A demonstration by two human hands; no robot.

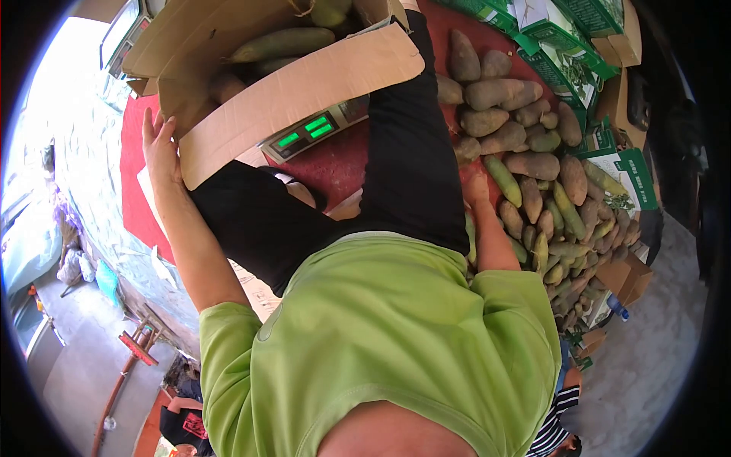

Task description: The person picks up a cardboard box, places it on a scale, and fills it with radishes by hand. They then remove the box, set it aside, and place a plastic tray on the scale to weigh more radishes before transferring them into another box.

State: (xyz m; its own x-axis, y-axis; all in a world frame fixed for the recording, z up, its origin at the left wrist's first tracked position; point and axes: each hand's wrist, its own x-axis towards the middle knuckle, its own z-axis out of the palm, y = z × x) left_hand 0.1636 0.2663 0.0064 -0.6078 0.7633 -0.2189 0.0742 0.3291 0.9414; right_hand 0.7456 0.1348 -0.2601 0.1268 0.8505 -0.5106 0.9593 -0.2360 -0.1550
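My left hand (161, 148) is at the left side of an open cardboard box (304, 95), its fingers apart and touching the cardboard near the flap's corner. Inside the box lie long green root vegetables (282, 46) that look like radishes. Under the front flap, a digital scale (304, 137) shows lit green numbers. My right hand (476, 186) is down at the near edge of a pile of soil-coated root vegetables (533, 164), some brown and some green. Its fingers are partly hidden there, so I cannot see whether they hold anything.
Green printed cartons (563, 68) stand behind the pile at the right. A red cloth (137, 183) covers the ground around the box. At lower left are a long-handled tool (122, 373) and a person in dark clothing (183, 419); a person in a striped top (554, 426) is at lower right.
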